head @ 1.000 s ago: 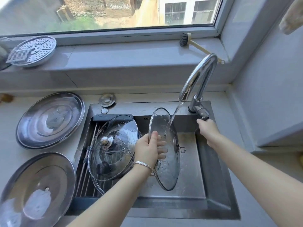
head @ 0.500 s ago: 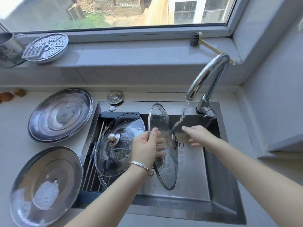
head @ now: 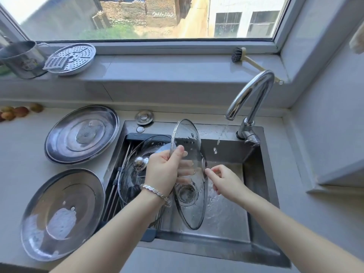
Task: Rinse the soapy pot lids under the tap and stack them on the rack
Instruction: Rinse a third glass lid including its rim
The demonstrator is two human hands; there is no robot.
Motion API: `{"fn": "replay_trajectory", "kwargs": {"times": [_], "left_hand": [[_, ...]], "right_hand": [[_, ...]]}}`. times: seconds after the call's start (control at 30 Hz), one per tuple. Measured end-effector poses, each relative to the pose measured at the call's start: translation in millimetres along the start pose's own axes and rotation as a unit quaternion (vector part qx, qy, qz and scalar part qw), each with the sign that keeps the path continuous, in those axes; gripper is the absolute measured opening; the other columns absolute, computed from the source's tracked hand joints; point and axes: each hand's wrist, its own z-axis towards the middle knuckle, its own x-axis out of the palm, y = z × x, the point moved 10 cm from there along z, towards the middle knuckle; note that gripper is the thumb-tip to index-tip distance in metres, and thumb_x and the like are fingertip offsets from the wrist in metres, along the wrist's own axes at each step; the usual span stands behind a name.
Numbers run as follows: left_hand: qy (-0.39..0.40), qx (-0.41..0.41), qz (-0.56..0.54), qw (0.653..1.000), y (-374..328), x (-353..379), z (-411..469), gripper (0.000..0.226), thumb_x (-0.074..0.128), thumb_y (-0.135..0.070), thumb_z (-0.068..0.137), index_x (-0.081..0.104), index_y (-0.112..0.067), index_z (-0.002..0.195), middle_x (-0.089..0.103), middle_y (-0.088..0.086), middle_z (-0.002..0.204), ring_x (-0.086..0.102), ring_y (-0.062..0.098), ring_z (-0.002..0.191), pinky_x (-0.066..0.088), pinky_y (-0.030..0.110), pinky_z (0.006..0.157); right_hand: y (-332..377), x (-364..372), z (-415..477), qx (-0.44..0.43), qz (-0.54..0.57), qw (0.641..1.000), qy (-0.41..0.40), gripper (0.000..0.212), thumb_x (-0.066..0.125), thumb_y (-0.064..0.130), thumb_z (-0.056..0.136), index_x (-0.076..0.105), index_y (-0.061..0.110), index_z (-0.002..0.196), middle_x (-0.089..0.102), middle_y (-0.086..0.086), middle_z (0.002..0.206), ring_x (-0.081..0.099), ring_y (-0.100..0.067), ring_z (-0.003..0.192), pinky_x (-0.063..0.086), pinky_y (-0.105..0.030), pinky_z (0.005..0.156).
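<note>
My left hand (head: 164,172) grips a glass pot lid (head: 190,209) by its rim and holds it on edge over the sink (head: 254,219). My right hand (head: 224,179) touches the lid's right side near its middle, fingers pinched at the small metal part there. The chrome tap (head: 249,95) arches above; only a few drops fall from its spout. Two more glass lids (head: 134,174) with knobs lean on the drying rack (head: 116,180) across the sink's left half. Two large steel lids, one far (head: 81,134) and one near (head: 63,213) with soap foam, lie on the counter at left.
A sink plug (head: 144,116) rests on the counter behind the sink. On the window sill stand a steel pot (head: 21,59), a perforated steamer plate (head: 71,58) and a dish brush (head: 250,61). Some fruit (head: 17,112) lies at far left.
My right hand left the tap handle and came to the lid's right side. The water stream has dwindled to drops. My left hand keeps the lid on edge.
</note>
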Motion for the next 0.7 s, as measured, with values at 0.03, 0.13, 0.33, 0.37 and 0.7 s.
{"fn": "replay_trajectory", "kwargs": {"times": [0.03,0.13,0.33,0.37,0.7], "left_hand": [[-0.003,0.002,-0.003,1.0,-1,-2,-2,0.022,0.053,-0.023,0.092,0.062,-0.007,0.08,0.069,0.015,0.07,0.068,0.022,0.053,0.055,0.034,0.047],[-0.005,-0.003,-0.03,1.0,-2,-8,-8,0.023,0.053,-0.022,0.092,0.062,-0.003,0.083,0.07,0.013,0.066,0.068,0.023,0.053,0.056,0.034,0.047],[0.039,0.024,0.031,0.998,-19,-10,-18,0.02,0.056,-0.021,0.089,0.065,-0.003,0.087,0.072,0.011,0.08,0.071,0.015,0.064,0.058,0.031,0.059],[0.04,0.034,0.062,0.997,-23,-12,-17,0.021,0.055,-0.024,0.09,0.066,-0.007,0.088,0.072,0.008,0.086,0.071,0.013,0.071,0.057,0.032,0.066],[-0.055,-0.083,0.086,0.991,21,-72,-21,0.025,0.037,-0.037,0.096,0.054,-0.018,0.097,0.056,0.0,0.095,0.058,0.016,0.083,0.045,0.028,0.067]], "right_hand": [[-3,2,1,0.007,-0.02,1.0,0.006,0.029,0.045,0.034,0.095,0.048,0.015,0.075,0.048,0.0,0.06,0.046,-0.016,0.052,0.039,-0.026,0.057],[1,0,2,-0.004,0.017,1.0,0.001,0.041,0.042,0.027,0.097,0.036,0.016,0.058,0.037,0.002,0.051,0.037,-0.017,0.052,0.03,-0.026,0.054],[16,3,-6,-0.033,0.249,0.968,0.021,0.043,0.036,0.004,0.096,0.032,0.012,0.054,0.037,-0.004,0.055,0.041,-0.017,0.053,0.035,-0.025,0.057],[15,4,-6,-0.033,0.266,0.963,0.023,0.043,0.036,0.004,0.096,0.032,0.012,0.054,0.037,-0.003,0.054,0.041,-0.017,0.053,0.035,-0.025,0.057],[1,9,-10,0.007,0.303,0.952,0.031,0.043,0.037,0.005,0.097,0.033,0.011,0.055,0.038,-0.002,0.052,0.038,-0.014,0.047,0.036,-0.022,0.052]]}}
